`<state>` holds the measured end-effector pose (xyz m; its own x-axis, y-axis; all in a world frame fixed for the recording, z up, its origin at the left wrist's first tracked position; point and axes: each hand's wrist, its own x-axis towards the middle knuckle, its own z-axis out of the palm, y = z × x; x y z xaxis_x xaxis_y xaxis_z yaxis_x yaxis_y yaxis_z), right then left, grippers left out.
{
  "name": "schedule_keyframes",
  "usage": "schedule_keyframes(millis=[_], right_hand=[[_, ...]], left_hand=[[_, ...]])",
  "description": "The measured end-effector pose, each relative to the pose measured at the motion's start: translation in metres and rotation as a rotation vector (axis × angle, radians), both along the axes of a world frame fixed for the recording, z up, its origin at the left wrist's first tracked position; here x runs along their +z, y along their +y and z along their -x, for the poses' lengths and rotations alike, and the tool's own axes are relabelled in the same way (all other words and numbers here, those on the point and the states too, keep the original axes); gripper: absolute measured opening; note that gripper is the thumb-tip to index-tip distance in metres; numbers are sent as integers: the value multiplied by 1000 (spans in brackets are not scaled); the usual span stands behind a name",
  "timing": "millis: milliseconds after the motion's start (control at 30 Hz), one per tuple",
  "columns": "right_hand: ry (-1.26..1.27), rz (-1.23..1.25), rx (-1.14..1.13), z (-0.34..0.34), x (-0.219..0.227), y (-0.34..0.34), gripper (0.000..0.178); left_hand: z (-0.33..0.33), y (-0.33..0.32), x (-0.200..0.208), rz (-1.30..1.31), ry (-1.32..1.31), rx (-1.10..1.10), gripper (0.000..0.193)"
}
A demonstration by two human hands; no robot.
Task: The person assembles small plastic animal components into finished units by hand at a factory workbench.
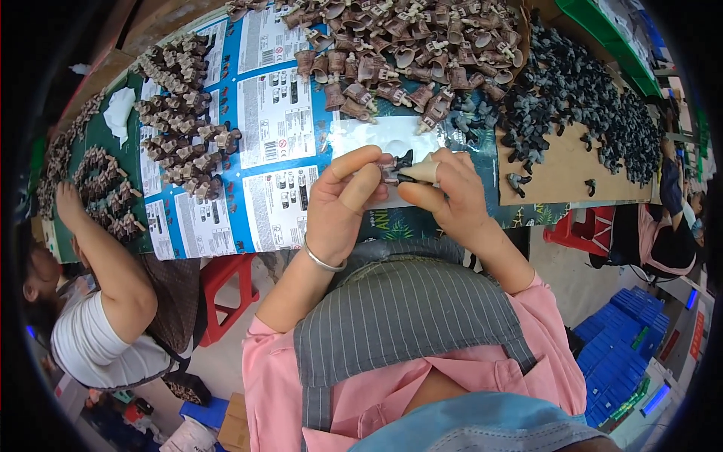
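Note:
My left hand (pixel 337 197) and my right hand (pixel 456 197) meet over the table's front edge, fingertips almost touching. Between them is a small grey-and-black toy leg piece (pixel 405 159) with a boot-like end. Both hands pinch at it, the left from its grey end and the right from beside the dark end. The fingers cover much of it, so its full shape is hidden. Pale finger covers show on some fingertips. Just beyond lies a white sheet (pixel 358 143), with brown toy body pieces (pixel 437 109) at its far edge.
Brown body pieces (pixel 407 49) heap at the back; dark leg pieces (pixel 580 98) spread over cardboard (pixel 561 177) at right. Joined brown figures (pixel 177 113) stand in rows on printed blue-and-white sheets (pixel 279 120). A co-worker's arm (pixel 117 252) reaches in at left, near a red stool (pixel 226 294).

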<state>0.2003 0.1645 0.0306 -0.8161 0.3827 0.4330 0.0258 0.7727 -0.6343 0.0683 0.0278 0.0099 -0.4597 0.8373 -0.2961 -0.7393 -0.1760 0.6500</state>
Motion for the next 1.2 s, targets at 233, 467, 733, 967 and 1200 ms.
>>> schedule_keyframes(millis=[233,467,733,967,1200], right_hand=[[-19,-197,72,29,-3,-21,19],[-225,-454,177,54,-7,-36,16],[-9,-138,156,54,17,-18,21],[-16,-212,269,64,-4,-15,21],[44,-199,205,69,-13,-17,19]], left_hand=[[15,-21,-3,124,416,164,31],[37,-34,-7,232,1007,183,39],[34,-26,-14,200,1557,131,45],[31,-27,-20,195,1490,120,44],[30,-24,-17,269,1444,95,42]])
